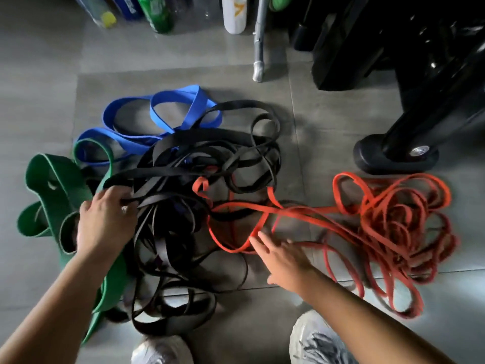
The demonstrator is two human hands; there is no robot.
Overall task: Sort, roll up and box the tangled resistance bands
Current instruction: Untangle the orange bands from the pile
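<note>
Black bands (189,156) in L hand (105,222); R hand (283,261) blurred.

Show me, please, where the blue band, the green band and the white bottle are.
blue band (123,137): head view, on its wide lower loop.
green band (68,190): head view, on its broad flat face at left.
white bottle (234,14): head view, on its body at the top edge.

Bare left forearm (52,298), bare right forearm (367,319); white left sneaker (162,350), white right sneaker (315,340) with grey streaks.
</note>
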